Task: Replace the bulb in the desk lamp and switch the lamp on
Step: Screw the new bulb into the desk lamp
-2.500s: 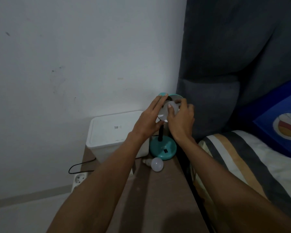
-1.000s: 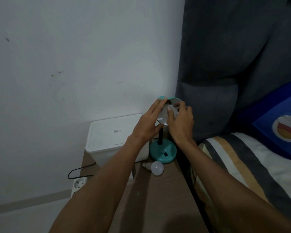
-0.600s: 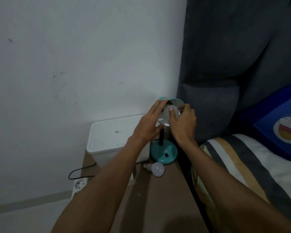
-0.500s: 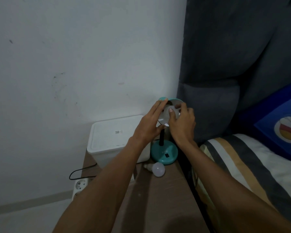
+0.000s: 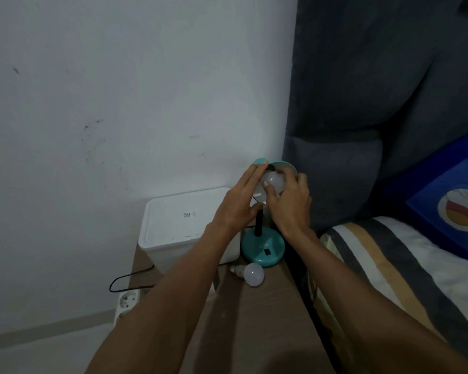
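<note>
A small teal desk lamp stands at the far end of a wooden table, with its round base (image 5: 263,249) and black stem below my hands. Its shade (image 5: 283,166) tilts toward me. My left hand (image 5: 241,202) grips the shade's left rim. My right hand (image 5: 289,203) has its fingers closed around a white bulb (image 5: 274,180) at the mouth of the shade. Whether that bulb sits in the socket is hidden by my fingers. A second white bulb (image 5: 250,273) lies on the table in front of the lamp base. The lamp is unlit.
A white lidded box (image 5: 185,225) stands left of the lamp against the wall. A black cord (image 5: 131,278) runs to a white power strip (image 5: 127,302) on the floor. A grey headboard (image 5: 362,130), a blue cushion and striped bedding (image 5: 389,265) lie to the right.
My right hand's fingers have shifted around the bulb at the shade, and more of the bulb shows now. My left hand has stayed on the shade. The loose bulb has not moved.
</note>
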Demonstrator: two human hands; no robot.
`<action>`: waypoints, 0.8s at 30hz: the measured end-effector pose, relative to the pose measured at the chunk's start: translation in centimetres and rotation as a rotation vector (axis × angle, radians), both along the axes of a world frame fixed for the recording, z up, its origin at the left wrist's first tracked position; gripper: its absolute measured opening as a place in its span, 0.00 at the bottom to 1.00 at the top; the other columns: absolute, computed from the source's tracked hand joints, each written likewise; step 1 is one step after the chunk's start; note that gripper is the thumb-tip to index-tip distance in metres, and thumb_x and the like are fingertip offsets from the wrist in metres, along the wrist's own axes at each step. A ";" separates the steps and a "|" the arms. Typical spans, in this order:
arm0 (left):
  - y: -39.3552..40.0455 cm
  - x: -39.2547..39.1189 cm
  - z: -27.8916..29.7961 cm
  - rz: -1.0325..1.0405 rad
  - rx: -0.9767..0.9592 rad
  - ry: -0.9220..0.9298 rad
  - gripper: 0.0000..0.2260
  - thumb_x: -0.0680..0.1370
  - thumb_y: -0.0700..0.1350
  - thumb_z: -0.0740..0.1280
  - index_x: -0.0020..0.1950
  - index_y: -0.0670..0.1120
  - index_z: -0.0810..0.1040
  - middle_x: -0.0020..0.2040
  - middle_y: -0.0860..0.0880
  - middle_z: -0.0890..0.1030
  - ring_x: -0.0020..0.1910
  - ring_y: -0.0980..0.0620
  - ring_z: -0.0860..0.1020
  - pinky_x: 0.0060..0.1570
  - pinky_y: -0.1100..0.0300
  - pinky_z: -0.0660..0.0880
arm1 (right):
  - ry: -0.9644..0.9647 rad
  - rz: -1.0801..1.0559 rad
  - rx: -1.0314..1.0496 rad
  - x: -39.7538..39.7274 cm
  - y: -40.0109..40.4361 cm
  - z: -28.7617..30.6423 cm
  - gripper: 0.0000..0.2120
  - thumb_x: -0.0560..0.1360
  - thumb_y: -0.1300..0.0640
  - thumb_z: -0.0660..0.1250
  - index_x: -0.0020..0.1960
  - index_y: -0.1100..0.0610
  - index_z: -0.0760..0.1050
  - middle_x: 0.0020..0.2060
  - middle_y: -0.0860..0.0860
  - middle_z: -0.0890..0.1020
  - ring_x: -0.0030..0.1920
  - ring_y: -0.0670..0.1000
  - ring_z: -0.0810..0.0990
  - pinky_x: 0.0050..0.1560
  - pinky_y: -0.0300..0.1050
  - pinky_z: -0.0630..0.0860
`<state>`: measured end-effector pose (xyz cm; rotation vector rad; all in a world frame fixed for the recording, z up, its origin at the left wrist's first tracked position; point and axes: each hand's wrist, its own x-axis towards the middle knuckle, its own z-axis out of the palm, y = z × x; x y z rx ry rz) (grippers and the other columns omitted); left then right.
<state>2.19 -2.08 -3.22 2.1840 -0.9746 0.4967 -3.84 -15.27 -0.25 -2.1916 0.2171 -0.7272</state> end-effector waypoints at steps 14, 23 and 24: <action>0.2 -0.1 0.2 0.007 0.010 -0.010 0.42 0.74 0.38 0.77 0.84 0.45 0.58 0.83 0.46 0.63 0.79 0.47 0.67 0.73 0.60 0.69 | 0.003 -0.035 0.094 0.1 0.2 0.2 0.19 0.78 0.48 0.69 0.66 0.53 0.72 0.62 0.56 0.73 0.57 0.55 0.77 0.50 0.41 0.69; 0.4 -0.4 0.2 0.007 0.005 -0.007 0.42 0.74 0.37 0.77 0.83 0.44 0.58 0.82 0.45 0.64 0.80 0.47 0.66 0.74 0.70 0.62 | 0.112 -0.140 0.026 0.1 -0.3 0.4 0.21 0.80 0.39 0.61 0.62 0.53 0.72 0.53 0.58 0.82 0.52 0.60 0.82 0.46 0.48 0.77; 0.4 -0.4 0.2 0.008 0.002 -0.004 0.42 0.74 0.37 0.77 0.83 0.44 0.58 0.82 0.44 0.64 0.80 0.47 0.66 0.74 0.68 0.63 | 0.106 -0.145 0.002 0.2 -0.3 0.5 0.21 0.80 0.39 0.61 0.62 0.54 0.73 0.55 0.57 0.81 0.52 0.59 0.81 0.46 0.48 0.75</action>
